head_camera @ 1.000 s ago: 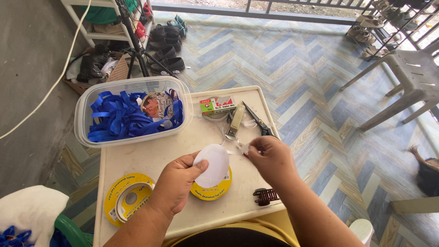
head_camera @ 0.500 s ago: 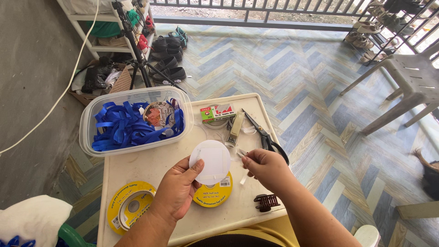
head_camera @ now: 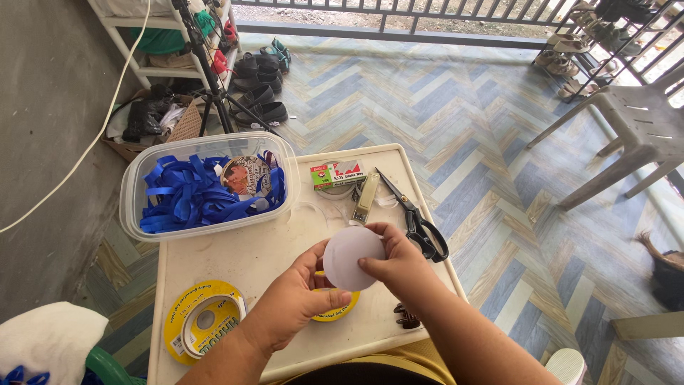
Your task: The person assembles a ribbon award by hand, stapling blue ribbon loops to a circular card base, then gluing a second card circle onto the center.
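Both hands meet above the table's (head_camera: pixel 235 260) near edge, the left hand (head_camera: pixel 303 299) pinching the white paper disc (head_camera: pixel 351 257) from below with wrist bent upward, the right hand (head_camera: pixel 399 265) gripping its right rim, thumb across the face.

Single view, worn on your head. It looks steeply down and forward onto the small cream table (head_camera: pixel 235 260), which fills the lower middle of the frame at close range. Beyond the table's far edge the view reaches across the herringbone floor (head_camera: pixel 442 107) to the railing (head_camera: pixel 399 28). Your forearms enter from below the table's near edge. No second view shares the scene.
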